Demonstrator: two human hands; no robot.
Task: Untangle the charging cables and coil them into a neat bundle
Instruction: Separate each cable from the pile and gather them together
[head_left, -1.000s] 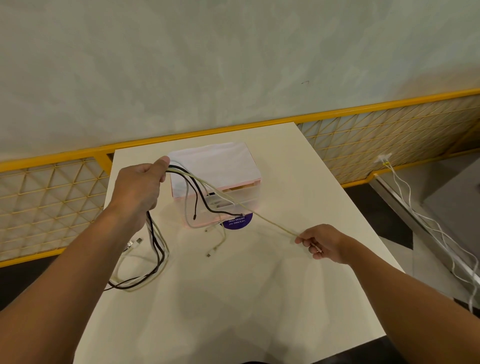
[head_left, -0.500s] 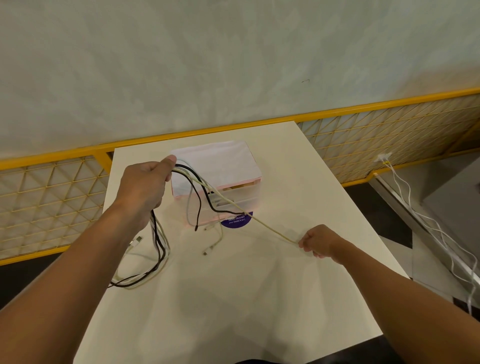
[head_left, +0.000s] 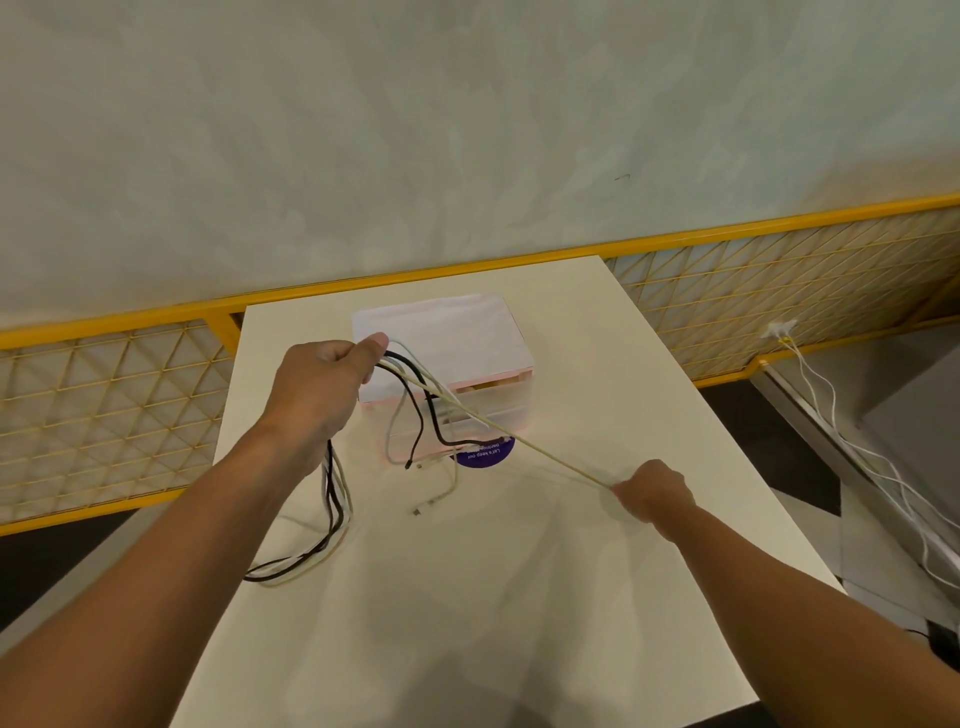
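My left hand is raised above the white table and grips a bunch of black and white charging cables. Their loops hang below the hand down to the table's left edge. Loose ends with plugs dangle to the right of the hand, in front of the box. One cream cable runs taut from my left hand down to my right hand, which pinches it just above the table.
A white and pink box stands at the back of the table, with a round purple sticker in front of it. A yellow mesh railing runs behind. White wires trail across the floor at right.
My left hand has drifted slightly right and up with the bundle. My right hand has kept its pinch on the cream cable and shifted a little to the right.
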